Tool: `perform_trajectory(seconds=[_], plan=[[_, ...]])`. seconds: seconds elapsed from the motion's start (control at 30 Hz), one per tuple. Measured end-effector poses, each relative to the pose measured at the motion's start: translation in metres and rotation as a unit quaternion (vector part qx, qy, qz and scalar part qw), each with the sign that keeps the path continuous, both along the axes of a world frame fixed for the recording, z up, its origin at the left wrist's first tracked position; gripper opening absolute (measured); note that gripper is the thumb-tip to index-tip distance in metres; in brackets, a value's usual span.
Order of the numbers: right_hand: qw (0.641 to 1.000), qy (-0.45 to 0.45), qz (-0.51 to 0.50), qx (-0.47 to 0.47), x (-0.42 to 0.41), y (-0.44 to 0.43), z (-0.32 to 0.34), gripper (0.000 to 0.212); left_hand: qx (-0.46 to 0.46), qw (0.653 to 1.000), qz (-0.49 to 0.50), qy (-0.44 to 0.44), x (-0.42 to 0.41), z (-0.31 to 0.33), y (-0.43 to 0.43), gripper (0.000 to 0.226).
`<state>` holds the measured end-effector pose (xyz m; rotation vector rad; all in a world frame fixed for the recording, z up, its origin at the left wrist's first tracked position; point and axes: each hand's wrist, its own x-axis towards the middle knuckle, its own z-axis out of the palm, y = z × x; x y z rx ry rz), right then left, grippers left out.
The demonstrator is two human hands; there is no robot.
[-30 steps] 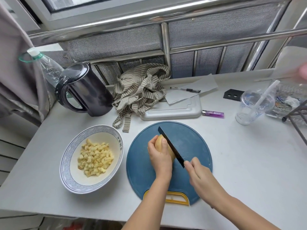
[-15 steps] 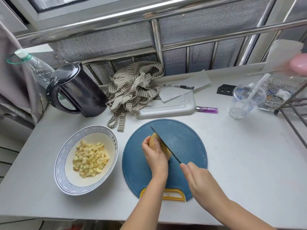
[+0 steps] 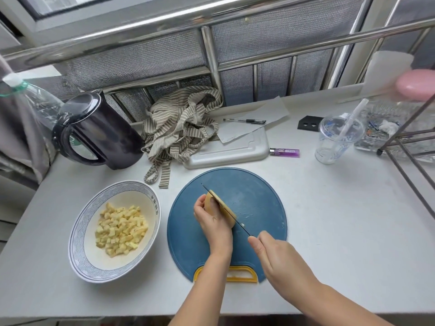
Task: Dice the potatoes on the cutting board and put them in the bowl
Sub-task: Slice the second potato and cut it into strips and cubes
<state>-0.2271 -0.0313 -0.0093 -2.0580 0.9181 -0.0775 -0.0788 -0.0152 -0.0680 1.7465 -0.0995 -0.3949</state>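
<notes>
Nearest the camera are two bare hands over one round blue cutting board [image 3: 254, 198], whose single yellow handle [image 3: 242, 275] points toward the person. The right hand [image 3: 280, 260] has its fingers curled round the handle of one dark knife [image 3: 244, 230] (the handle itself is hidden in the fist), and the thin blade runs diagonally up and left. The left hand [image 3: 211, 222] holds the one potato [image 3: 209, 201] on the left half of the board, fingers bent over its top and thumb against its left side; the blade stands in the potato, with a pale slab on its right side. Left of the board, just apart from it, one white bowl [image 3: 80, 231] with a blue wave-patterned rim holds a heap of diced potato [image 3: 121, 228], too many pieces to count; a short column of blue characters on the bowl's inner wall is too small to read. All this rests on a pale grey table [image 3: 329, 220]. Farther back lie one grey tray [image 3: 235, 151], one purple lighter [image 3: 284, 152] with an unreadable label, and one crumpled striped cloth [image 3: 181, 128]. Beyond those stand one black kettle [image 3: 94, 130], one pen [image 3: 244, 120] on a paper sheet [image 3: 270, 114], and one clear cup [image 3: 336, 140] with one straw [image 3: 352, 118].
</notes>
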Motion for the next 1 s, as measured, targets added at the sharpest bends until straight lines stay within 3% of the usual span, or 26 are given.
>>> perform_trajectory(seconds=[0.23,0.4,0.77,1.0], plan=[[1.000,0.007,0.005,0.002,0.002,-0.001,0.000,0.041,0.017,1.000,-0.011,-0.005,0.002,0.002,-0.001,0.060],[0.999,0.004,-0.001,0.041,0.006,-0.005,0.007,0.046,0.024,0.999,-0.025,-0.022,0.003,0.009,-0.002,0.035],[0.997,0.041,0.016,0.061,0.012,-0.015,0.022,0.049,0.083,0.993,-0.054,-0.061,0.007,0.010,-0.008,0.029],[0.994,0.055,0.017,0.088,0.024,-0.016,0.028,0.050,0.083,0.995,-0.045,-0.017,0.013,0.015,-0.009,0.027]])
